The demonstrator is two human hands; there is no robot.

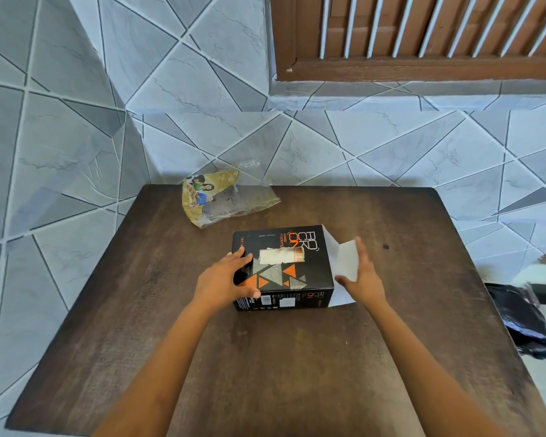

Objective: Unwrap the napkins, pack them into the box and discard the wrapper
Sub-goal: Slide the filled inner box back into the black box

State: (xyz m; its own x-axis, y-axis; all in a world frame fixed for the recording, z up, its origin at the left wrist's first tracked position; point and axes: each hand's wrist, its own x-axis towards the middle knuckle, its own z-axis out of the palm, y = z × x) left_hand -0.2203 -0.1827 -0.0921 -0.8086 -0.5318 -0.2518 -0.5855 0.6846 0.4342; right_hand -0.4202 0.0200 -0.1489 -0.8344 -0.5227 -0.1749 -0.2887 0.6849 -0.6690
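Note:
A black box (297,275) with orange and grey triangles lies flat in the middle of the brown table (297,357). White napkins (279,256) show through a cut-out window in its top. My left hand (226,280) grips the box's left end, fingers on top and thumb on the front face. My right hand (364,274) holds the white end flap (345,260) at the box's right end, which stands open. The empty gold and clear plastic wrapper (224,201) lies crumpled at the table's far edge, behind the box.
Tiled walls close in behind and to the left of the table. A black plastic bag (524,323) lies on the floor off the table's right side. A brown shuttered window (423,36) is above right.

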